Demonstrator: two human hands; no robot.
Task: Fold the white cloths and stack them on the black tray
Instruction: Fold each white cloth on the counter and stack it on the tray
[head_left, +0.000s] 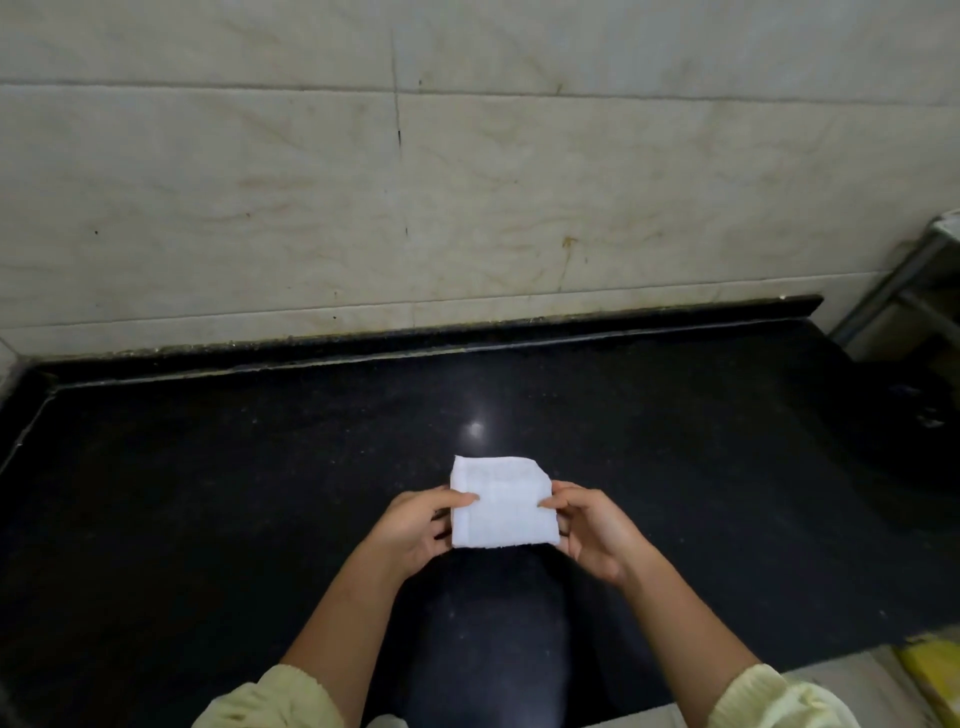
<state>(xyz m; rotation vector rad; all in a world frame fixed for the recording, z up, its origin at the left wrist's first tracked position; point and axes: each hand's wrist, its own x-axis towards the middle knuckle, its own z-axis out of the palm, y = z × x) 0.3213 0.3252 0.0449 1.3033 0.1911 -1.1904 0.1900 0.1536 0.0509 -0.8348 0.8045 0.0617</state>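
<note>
The small white folded square cloth (501, 501) hung over a glossy black stone table (208, 467). The left hand (415, 525) and right hand (592, 530) pinched its side edges, fingers (457, 500) closed on it. A metal rack (904, 291) stood far right.

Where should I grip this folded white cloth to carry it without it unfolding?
Keep the white cloth pinched at its two side edges, left hand from the left, right hand from the right. It is a flat, limp rectangle, so opposite-edge pinches probably keep the layers together.

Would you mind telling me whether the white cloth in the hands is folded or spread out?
Folded: the white cloth is a small neat rectangle, pinched between left hand and right hand.
</note>
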